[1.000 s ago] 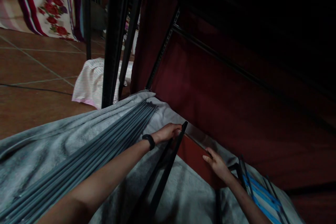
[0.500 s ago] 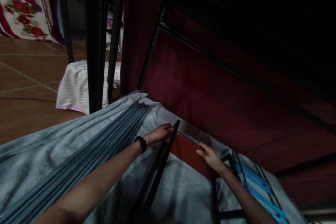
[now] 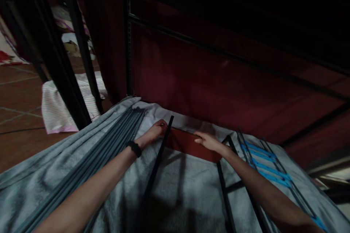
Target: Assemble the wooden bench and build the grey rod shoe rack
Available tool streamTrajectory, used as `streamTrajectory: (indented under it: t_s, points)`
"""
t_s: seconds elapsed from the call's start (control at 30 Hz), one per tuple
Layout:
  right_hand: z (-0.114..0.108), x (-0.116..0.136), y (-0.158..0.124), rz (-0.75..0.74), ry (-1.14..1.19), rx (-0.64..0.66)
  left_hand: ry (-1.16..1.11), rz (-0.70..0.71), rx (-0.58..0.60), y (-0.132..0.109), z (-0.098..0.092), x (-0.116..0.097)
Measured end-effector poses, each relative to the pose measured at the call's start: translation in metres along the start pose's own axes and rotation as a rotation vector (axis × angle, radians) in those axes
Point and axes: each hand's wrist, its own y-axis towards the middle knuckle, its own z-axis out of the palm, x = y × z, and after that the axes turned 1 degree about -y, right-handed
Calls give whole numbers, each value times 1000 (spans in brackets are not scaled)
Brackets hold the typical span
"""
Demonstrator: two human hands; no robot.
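Note:
A reddish-brown board (image 3: 183, 143) stands on its long edge between black metal bars on the grey blanket. My right hand (image 3: 207, 141) grips its upper edge, thumb on the near face. At the board's left end, my left hand (image 3: 159, 128) is closed, fingers curled beside the top of a slanting black bar (image 3: 161, 153); what its fingertips hold is hidden. A dark band circles the left wrist. Another black frame part (image 3: 224, 193) meets the board's right end, under my right forearm.
Long grey rods (image 3: 109, 153) lie bundled on the blanket (image 3: 188, 182) at left. Blue pieces across dark rods (image 3: 265, 164) lie at right. Dark red sheeting (image 3: 191, 69) and a black metal rail (image 3: 224, 52) rise behind; black posts (image 3: 62, 69) stand left.
My view has turned right and tilted, so the scene sits further left. The board looks more level and lower. Both hands stay at the board.

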Motion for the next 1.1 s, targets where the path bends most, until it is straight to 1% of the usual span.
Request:
streamTrajectory:
  t_s: [0.1, 0.17, 0.23, 0.33, 0.47, 0.57, 0.67, 0.77, 0.9, 0.97, 1.1]
  points:
    - [-5, 1, 4, 6, -31, 40, -3, -27, 15, 1, 0, -3]
    - [-8, 1, 6, -1, -44, 64, 22, -25, -3, 3, -2, -5]
    - [-10, 0, 7, -6, -50, 74, 71, -4, -20, 4, -4, -7]
    - [-9, -2, 7, -6, -50, 66, 131, 69, -31, 4, -7, -9]
    - [-5, -4, 6, -20, -57, 38, 131, 85, -29, 0, -6, -6]
    - [-5, -5, 6, -31, -54, 50, 134, 117, -42, -2, -4, -2]
    - [-5, -7, 6, -59, -55, 56, 147, 140, -29, -1, -3, -1]
    - [-3, -7, 5, -65, -70, 28, 106, 93, -28, 0, -1, -1]
    - [2, -9, 2, -70, -49, -9, 63, 44, -68, 2, 0, 2]
    - [5, -10, 2, -65, -29, -34, 90, 58, -73, 4, -2, 4]
    - [10, -12, 1, -23, -10, -70, 149, 146, -100, 7, -4, 12]
